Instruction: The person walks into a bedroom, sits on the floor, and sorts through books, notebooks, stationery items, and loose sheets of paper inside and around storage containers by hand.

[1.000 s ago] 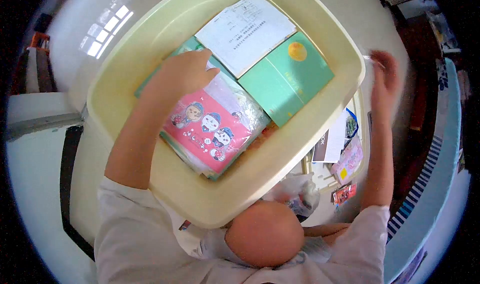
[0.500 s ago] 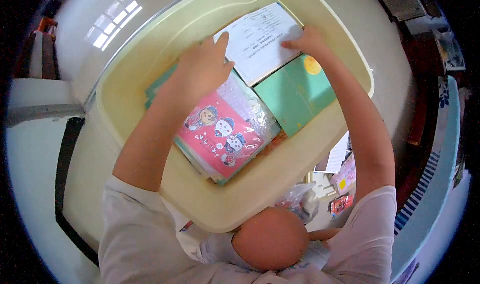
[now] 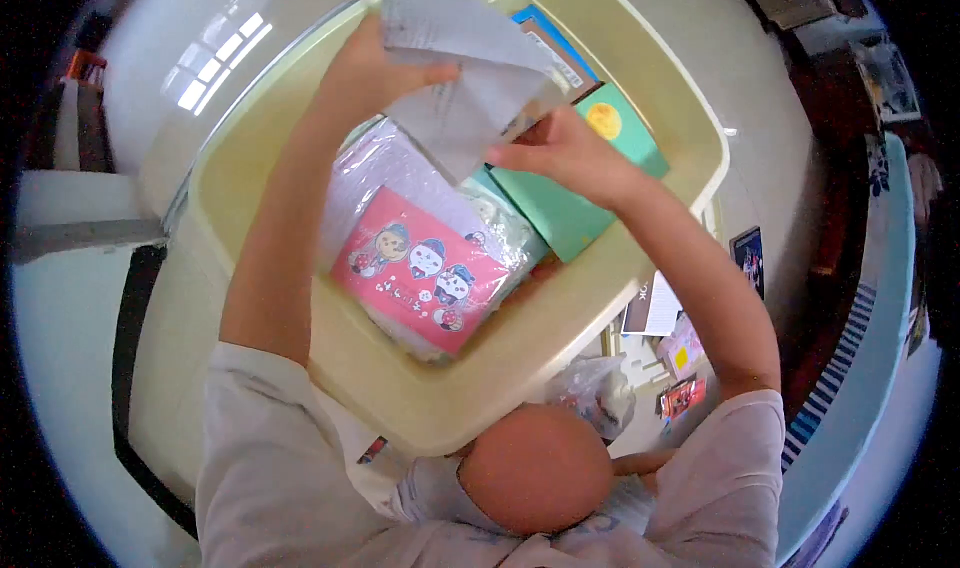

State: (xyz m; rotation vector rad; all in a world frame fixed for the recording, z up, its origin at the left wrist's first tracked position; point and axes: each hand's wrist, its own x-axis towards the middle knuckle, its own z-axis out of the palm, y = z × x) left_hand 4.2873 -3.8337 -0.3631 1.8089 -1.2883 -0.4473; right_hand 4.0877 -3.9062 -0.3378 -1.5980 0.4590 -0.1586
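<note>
Both my hands hold a white printed booklet (image 3: 455, 103) raised and bent above the tub. My left hand (image 3: 365, 78) grips its left side, with the thumb lying across the page. At its lower right, my right hand (image 3: 570, 158) is closed on the edge, fingers partly hidden behind it. Below my right hand lies a green book (image 3: 575, 203) with a yellow circle. A pink booklet (image 3: 425, 268) with cartoon figures rests on a plastic-wrapped stack (image 3: 370, 173) nearer me. Beyond the raised booklet, a brown-covered book (image 3: 560, 60) and a blue edge (image 3: 545, 26) show.
The cream plastic tub (image 3: 420, 408) surrounds the books. A person's head (image 3: 540, 468) is at its near side, between my arms. To the right, a clear plastic bag (image 3: 595, 388), papers (image 3: 655, 306) and small packages (image 3: 682, 398) lie on the floor. A light-blue panel (image 3: 890, 268) stands farther right.
The white booklet has been lifted off the books and tilted up, uncovering the brown and blue ones. My left hand has moved up and left, my right hand down and left.
</note>
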